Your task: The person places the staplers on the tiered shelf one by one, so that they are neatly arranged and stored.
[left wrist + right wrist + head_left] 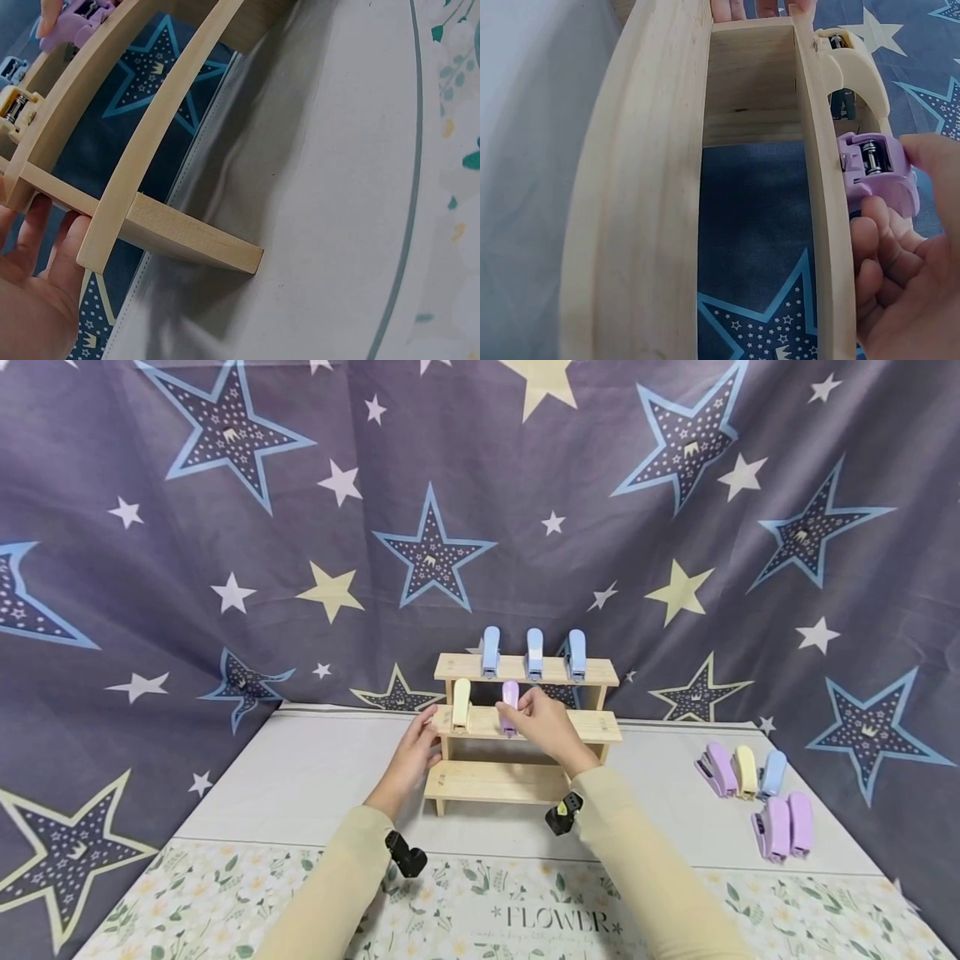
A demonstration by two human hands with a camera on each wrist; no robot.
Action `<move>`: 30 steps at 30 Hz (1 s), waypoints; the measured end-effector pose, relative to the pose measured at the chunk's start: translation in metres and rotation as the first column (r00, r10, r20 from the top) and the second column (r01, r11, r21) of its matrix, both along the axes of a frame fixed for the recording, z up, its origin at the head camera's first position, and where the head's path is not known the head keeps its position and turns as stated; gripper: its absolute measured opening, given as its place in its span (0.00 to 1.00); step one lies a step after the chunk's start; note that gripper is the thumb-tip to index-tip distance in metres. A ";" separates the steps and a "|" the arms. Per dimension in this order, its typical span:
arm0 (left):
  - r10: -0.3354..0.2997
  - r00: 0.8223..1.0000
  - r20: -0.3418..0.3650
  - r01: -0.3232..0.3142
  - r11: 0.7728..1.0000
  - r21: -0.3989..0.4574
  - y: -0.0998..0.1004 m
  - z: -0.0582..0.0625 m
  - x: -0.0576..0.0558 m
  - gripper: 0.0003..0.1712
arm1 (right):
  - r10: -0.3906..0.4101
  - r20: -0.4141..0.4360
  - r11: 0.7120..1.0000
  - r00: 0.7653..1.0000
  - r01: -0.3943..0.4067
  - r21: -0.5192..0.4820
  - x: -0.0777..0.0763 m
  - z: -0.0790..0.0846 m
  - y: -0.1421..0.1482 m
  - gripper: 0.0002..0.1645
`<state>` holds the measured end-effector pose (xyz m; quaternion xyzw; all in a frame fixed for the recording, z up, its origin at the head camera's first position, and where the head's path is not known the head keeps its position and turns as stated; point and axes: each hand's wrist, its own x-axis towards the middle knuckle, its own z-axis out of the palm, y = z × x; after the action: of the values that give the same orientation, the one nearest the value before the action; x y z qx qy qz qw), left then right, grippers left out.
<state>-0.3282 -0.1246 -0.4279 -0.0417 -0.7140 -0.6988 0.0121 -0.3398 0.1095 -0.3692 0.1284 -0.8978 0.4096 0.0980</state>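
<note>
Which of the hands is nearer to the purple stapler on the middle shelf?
Right: the right hand pinches the purple stapler. The left hand touches the shelf's left end, beyond the yellow stapler.

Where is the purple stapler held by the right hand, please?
In the head view, the purple stapler is on the wooden rack's middle tier, right of the yellow stapler.

Head view: the right hand (551, 727) covers part of the middle shelf (485, 718); fine print (558, 937) beneath the FLOWER lettering (557, 919) is too small to read. Left wrist view: top edge crops the purple stapler (73, 28). Right wrist view: top edge crops the left hand (729, 9).
</note>
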 end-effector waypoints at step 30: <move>-0.007 1.000 -0.016 0.007 1.000 0.003 -0.001 -0.003 0.000 0.28 | -0.002 -0.094 0.996 0.996 0.010 0.091 0.027 0.000 0.074 0.13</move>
<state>-0.3287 -0.1261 -0.4310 -0.0496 -0.7125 -0.6998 0.0154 -0.3128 0.1834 -0.3693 0.1491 -0.9103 0.3615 0.1354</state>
